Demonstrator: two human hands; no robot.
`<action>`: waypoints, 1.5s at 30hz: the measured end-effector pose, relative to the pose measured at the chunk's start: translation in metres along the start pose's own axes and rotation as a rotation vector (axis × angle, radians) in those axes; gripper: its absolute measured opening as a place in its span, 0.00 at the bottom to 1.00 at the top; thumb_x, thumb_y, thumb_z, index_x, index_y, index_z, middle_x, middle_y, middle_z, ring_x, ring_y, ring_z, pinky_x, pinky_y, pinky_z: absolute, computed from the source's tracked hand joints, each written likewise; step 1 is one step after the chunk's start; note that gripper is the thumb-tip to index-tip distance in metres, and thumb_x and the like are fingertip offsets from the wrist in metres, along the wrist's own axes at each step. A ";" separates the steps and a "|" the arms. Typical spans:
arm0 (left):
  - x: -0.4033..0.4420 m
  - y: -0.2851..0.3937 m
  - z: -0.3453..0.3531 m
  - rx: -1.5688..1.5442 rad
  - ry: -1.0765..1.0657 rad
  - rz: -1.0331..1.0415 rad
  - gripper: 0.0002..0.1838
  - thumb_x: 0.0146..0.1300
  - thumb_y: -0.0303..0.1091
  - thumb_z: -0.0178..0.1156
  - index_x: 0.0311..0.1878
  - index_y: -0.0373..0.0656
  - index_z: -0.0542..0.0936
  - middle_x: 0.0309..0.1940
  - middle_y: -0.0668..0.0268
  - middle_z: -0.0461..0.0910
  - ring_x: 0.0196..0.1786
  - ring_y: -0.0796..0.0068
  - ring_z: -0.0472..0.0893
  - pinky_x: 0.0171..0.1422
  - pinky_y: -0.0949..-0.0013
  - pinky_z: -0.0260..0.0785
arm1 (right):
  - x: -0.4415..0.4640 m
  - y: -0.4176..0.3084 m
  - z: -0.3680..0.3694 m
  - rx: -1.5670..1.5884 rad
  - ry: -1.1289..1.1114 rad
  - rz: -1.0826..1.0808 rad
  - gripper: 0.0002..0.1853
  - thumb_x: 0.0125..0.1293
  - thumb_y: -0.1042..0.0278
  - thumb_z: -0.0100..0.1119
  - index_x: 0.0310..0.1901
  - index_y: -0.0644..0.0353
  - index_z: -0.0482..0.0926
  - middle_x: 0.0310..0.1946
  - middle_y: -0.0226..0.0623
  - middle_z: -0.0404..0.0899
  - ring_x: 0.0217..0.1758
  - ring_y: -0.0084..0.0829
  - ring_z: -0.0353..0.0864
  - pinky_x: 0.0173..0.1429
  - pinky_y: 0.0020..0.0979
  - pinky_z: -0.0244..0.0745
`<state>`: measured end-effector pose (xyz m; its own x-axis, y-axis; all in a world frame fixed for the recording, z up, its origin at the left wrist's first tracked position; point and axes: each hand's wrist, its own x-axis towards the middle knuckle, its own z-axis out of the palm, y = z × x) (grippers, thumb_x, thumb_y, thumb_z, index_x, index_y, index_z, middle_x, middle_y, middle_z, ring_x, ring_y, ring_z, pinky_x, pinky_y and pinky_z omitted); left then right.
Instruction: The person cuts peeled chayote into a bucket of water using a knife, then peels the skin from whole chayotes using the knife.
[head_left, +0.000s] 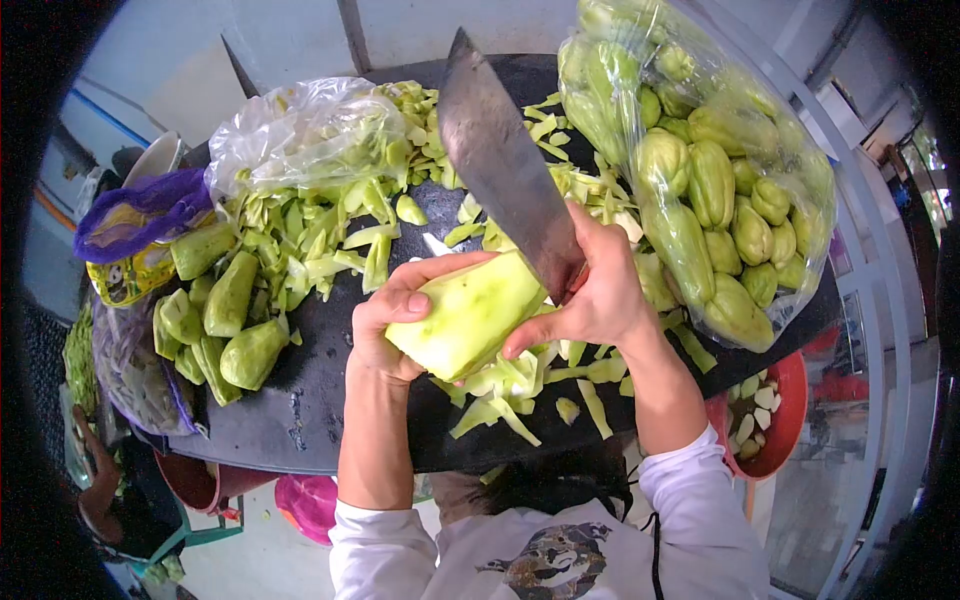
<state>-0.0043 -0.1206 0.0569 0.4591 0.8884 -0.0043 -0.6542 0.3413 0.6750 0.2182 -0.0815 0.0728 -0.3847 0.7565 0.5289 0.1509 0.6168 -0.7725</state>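
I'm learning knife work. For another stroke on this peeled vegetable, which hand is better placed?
Probably the right hand: it already grips the large knife, whose blade is beside the peeled vegetable. The left hand is occupied holding that vegetable.

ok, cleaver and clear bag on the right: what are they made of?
Cleaver: blade is metal, probably steel; grey, dull-looking, with darker mottling.
Clear bag: thin plastic film, glossy; it creases, catches highlights and shows the green vegetables through it. Exact plastic: can't tell.
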 end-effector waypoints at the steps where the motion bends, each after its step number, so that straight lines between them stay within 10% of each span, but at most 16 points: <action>1: 0.000 0.001 0.001 0.002 0.002 0.013 0.48 0.42 0.43 0.65 0.64 0.19 0.66 0.55 0.38 0.77 0.51 0.51 0.83 0.58 0.62 0.77 | -0.001 -0.001 0.000 -0.031 -0.011 0.013 0.43 0.29 0.39 0.86 0.39 0.64 0.75 0.13 0.22 0.69 0.16 0.13 0.65 0.21 0.21 0.64; 20: -0.004 -0.001 0.000 -0.039 0.052 0.125 0.39 0.49 0.41 0.61 0.62 0.23 0.69 0.52 0.43 0.79 0.48 0.53 0.84 0.51 0.60 0.81 | 0.000 -0.017 0.007 -0.243 -0.032 0.022 0.40 0.40 0.32 0.78 0.34 0.63 0.71 0.11 0.29 0.70 0.15 0.24 0.75 0.21 0.30 0.70; 36: 0.001 -0.003 0.003 0.047 0.065 0.106 0.44 0.47 0.46 0.61 0.64 0.23 0.66 0.55 0.41 0.77 0.49 0.49 0.83 0.51 0.55 0.81 | 0.004 -0.007 0.002 -0.246 0.089 -0.021 0.47 0.24 0.30 0.82 0.34 0.63 0.69 0.13 0.26 0.72 0.16 0.20 0.72 0.22 0.26 0.70; 45: -0.005 -0.002 0.003 -0.106 0.072 0.140 0.39 0.47 0.39 0.62 0.62 0.23 0.69 0.53 0.44 0.78 0.46 0.54 0.85 0.49 0.61 0.82 | 0.000 -0.013 0.010 -0.234 -0.044 0.088 0.47 0.36 0.28 0.77 0.36 0.70 0.70 0.11 0.30 0.70 0.14 0.22 0.74 0.21 0.29 0.71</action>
<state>-0.0039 -0.1266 0.0576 0.3175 0.9478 0.0292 -0.7698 0.2397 0.5915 0.2066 -0.0917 0.0796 -0.3997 0.8023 0.4434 0.3905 0.5867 -0.7095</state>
